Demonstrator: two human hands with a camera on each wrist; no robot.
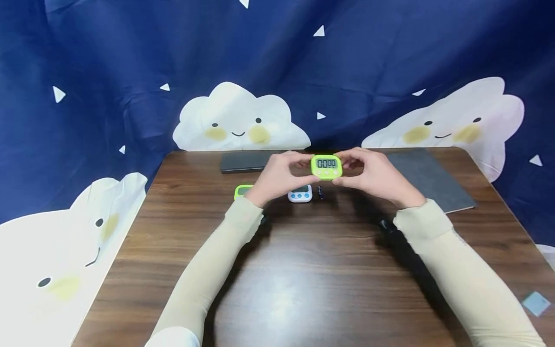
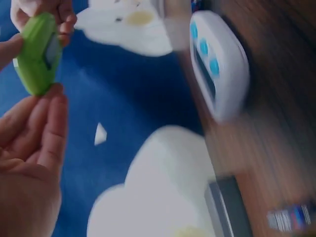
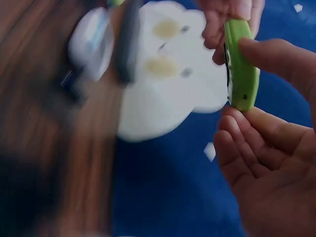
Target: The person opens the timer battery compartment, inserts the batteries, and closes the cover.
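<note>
Both hands hold a lime-green digital timer (image 1: 326, 167) up above the far part of the table, its display reading 00 00 toward the head camera. My left hand (image 1: 279, 174) pinches its left edge between thumb and fingers. On the opposite edge, my right hand (image 1: 376, 174) grips it the same way. The right wrist view shows the green casing (image 3: 242, 74) edge-on, with a thumb on one face. Below the hands, a white timer (image 1: 300, 194) with blue buttons stands on the table. Another green timer (image 1: 242, 191) is partly hidden behind my left wrist.
A small dark object (image 1: 320, 192) lies beside the white timer. At the back is a dark flat box (image 1: 242, 163). A grey flat board (image 1: 435, 180) lies at the right, and a light-blue square (image 1: 536, 303) near the right edge. A blue cloud-print curtain (image 1: 338, 62) hangs behind the table.
</note>
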